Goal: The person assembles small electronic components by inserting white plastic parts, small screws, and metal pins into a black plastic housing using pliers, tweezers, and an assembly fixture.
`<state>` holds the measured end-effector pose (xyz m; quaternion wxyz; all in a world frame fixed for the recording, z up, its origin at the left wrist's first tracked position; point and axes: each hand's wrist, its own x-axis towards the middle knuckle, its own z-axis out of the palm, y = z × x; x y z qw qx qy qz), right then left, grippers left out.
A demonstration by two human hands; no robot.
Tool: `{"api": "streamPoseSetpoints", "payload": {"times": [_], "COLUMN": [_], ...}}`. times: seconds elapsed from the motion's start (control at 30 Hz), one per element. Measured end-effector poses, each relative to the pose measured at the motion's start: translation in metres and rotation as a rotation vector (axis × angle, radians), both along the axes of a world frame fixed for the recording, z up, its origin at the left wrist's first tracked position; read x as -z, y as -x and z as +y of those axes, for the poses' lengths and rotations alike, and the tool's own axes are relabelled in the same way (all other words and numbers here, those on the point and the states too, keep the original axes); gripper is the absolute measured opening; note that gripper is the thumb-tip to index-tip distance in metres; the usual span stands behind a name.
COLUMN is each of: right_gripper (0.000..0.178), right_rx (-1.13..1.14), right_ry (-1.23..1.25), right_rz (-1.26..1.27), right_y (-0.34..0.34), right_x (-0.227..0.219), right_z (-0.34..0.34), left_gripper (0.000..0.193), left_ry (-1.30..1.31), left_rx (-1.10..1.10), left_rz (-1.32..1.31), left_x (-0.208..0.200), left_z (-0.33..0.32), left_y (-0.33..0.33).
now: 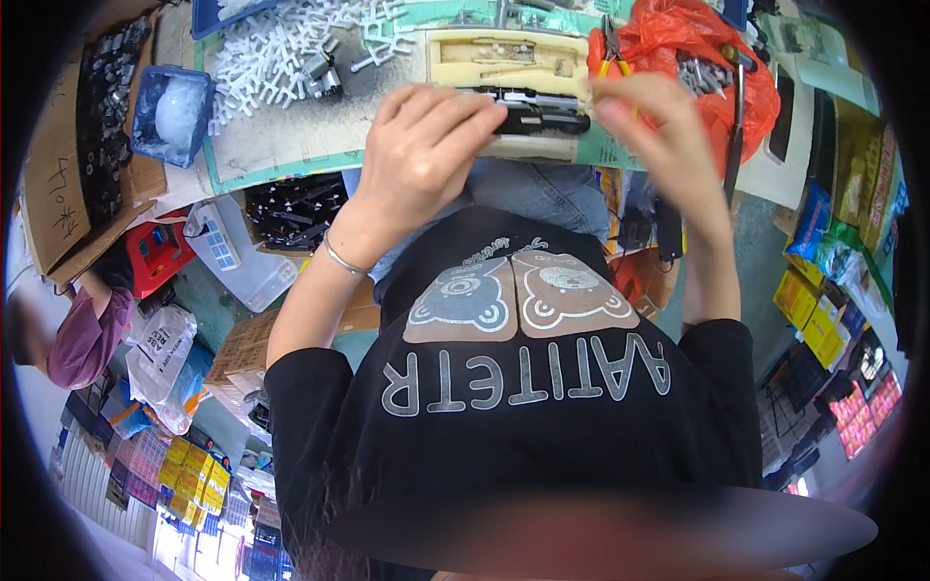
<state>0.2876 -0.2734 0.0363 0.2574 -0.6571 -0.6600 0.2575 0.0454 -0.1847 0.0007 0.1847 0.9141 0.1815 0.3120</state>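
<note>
My left hand [423, 140] is closed at the left end of a long black plastic part [542, 120], its fingertips on that end. The part lies along the front of a cream-coloured block fixture [504, 73] with hollowed recesses. My right hand [664, 131] is raised just past the part's right end, beside the fixture. Its fingers are bent and smeared by motion, so whether they hold anything cannot be made out. Right behind it lie pliers [612, 60] with yellow handles, partly covered by the fingers.
Many white branched plastic pieces [281, 60] are heaped at the far left, near a blue tray [145, 145] of whitish translucent stuff. A red plastic bag [760, 102] with small metal pieces lies right. A cardboard box [44, 184] stands at left; another person's sleeve [89, 339] shows below it.
</note>
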Motion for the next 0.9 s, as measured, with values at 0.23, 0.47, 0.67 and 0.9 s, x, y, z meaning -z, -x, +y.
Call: {"api": "streamPoseSetpoints", "payload": {"times": [0.23,0.47,0.67,0.9], "right_gripper": [0.041,0.044,0.030,0.018], "right_rx": [0.626,0.785,0.786,0.194], "right_ry": [-0.027,0.114,-0.199,-0.215], "right_rz": [-0.908,-0.649,-0.430,-0.086], "right_y": [-0.161,-0.165,-0.145,0.007], "right_x": [0.065,0.062,0.038,0.000], "right_z": [-0.035,-0.010,-0.018,-0.021], "left_gripper": [0.025,0.024,0.018,0.007], "left_ry": [-0.039,0.014,-0.100,-0.267], "left_rx": [-0.055,-0.029,-0.040,-0.065], "left_rz": [0.047,0.091,0.125,0.223], "left_x": [0.020,0.023,0.024,0.019], "left_z": [0.005,0.002,-0.004,-0.006], "left_y": [-0.013,-0.017,-0.028,-0.035]}}
